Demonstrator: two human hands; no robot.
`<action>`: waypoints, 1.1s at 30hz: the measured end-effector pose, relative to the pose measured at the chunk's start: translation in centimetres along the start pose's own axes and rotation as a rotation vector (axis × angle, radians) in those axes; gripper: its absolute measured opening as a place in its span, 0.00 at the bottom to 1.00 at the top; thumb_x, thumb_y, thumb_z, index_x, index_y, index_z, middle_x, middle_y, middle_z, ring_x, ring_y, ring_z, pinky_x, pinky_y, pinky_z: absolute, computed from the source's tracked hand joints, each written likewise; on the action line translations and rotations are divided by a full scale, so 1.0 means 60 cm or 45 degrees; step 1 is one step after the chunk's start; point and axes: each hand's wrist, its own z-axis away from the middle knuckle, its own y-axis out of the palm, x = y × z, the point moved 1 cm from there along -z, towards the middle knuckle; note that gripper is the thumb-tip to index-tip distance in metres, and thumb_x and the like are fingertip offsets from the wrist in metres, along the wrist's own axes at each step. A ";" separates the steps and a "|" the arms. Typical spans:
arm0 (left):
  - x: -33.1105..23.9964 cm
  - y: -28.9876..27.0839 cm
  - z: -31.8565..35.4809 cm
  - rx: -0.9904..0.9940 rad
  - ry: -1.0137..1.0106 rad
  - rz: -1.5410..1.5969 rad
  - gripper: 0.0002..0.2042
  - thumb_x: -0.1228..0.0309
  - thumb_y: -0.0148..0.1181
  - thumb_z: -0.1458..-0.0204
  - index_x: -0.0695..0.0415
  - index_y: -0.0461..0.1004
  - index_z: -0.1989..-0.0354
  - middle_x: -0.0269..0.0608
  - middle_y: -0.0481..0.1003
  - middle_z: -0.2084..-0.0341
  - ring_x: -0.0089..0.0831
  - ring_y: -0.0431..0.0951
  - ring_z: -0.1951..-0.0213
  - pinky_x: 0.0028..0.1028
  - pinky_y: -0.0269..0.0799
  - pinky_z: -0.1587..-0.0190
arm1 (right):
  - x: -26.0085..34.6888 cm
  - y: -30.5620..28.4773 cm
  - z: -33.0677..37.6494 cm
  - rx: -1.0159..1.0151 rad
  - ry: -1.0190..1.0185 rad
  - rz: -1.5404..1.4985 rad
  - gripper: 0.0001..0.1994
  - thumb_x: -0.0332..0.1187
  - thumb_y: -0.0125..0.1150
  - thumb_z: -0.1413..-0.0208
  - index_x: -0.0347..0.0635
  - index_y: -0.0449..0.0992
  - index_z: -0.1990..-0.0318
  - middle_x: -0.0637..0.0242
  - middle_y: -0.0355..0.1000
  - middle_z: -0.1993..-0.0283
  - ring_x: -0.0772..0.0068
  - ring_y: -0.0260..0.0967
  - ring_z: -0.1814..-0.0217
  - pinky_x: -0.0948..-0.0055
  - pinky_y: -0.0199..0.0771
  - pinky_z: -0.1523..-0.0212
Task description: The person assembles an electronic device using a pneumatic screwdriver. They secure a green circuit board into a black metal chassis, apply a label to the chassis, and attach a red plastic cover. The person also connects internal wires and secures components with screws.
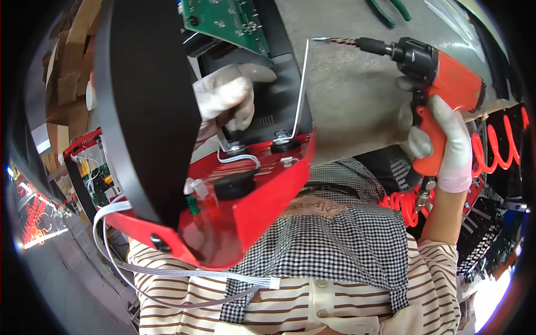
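Note:
My right hand (441,131), in a white glove, is wrapped round the handle of a red and black pneumatic screwdriver (455,81). Its long bit points left, and the tip appears close to the upper end of a thin metal bracket (301,89). That bracket rises from the red panel (273,195) of a black-and-red housing (148,111). My gloved left hand (231,95) reaches inside the housing, fingers curled and one stretched to the right. Whatever it may hold is hidden. A green circuit board (226,22) sits above it. White and green connectors (194,195) show inside the red panel.
A flat grey cable (190,273) with a white plug hangs from the housing's near side. Green-handled pliers (388,11) lie on the grey work surface (346,106) at the far side. A coiled red air hose (491,148) is at right. Cardboard boxes (70,72) stand at left.

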 end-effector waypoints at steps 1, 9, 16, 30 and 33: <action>-0.006 0.006 -0.008 0.013 -0.117 -0.082 0.34 0.50 0.55 0.42 0.70 0.60 0.40 0.29 0.63 0.82 0.19 0.62 0.79 0.20 0.59 0.75 | 0.001 -0.008 -0.003 -0.047 -0.026 0.055 0.19 0.40 0.54 0.38 0.33 0.70 0.48 0.72 0.65 0.77 0.84 0.54 0.86 0.80 0.55 0.82; -0.001 -0.006 -0.050 0.111 -0.353 -0.093 0.28 0.54 0.56 0.41 0.70 0.66 0.46 0.27 0.63 0.86 0.15 0.59 0.85 0.18 0.55 0.81 | -0.024 -0.007 -0.032 -0.047 0.183 0.104 0.19 0.40 0.51 0.36 0.36 0.66 0.44 0.60 0.71 0.69 0.84 0.54 0.85 0.82 0.54 0.83; 0.009 0.037 -0.056 0.108 -0.293 -0.119 0.24 0.56 0.58 0.42 0.68 0.68 0.50 0.31 0.70 0.75 0.14 0.63 0.80 0.16 0.61 0.77 | -0.017 0.012 -0.047 0.056 0.225 0.176 0.15 0.42 0.53 0.38 0.37 0.70 0.56 0.69 0.65 0.79 0.84 0.56 0.84 0.80 0.56 0.82; 0.011 0.035 -0.061 -0.383 -0.088 -1.015 0.31 0.66 0.57 0.45 0.59 0.54 0.34 0.35 0.67 0.83 0.25 0.70 0.78 0.28 0.70 0.70 | -0.020 0.019 -0.068 0.252 0.306 -0.036 0.17 0.41 0.54 0.38 0.36 0.72 0.51 0.75 0.62 0.84 0.86 0.54 0.87 0.82 0.53 0.85; 0.005 0.035 -0.045 -0.390 -0.101 -0.984 0.31 0.67 0.56 0.45 0.58 0.54 0.33 0.33 0.66 0.84 0.23 0.68 0.80 0.28 0.68 0.73 | -0.017 0.046 -0.077 0.198 0.318 -0.023 0.15 0.40 0.55 0.38 0.36 0.74 0.56 0.76 0.60 0.85 0.86 0.54 0.87 0.82 0.52 0.85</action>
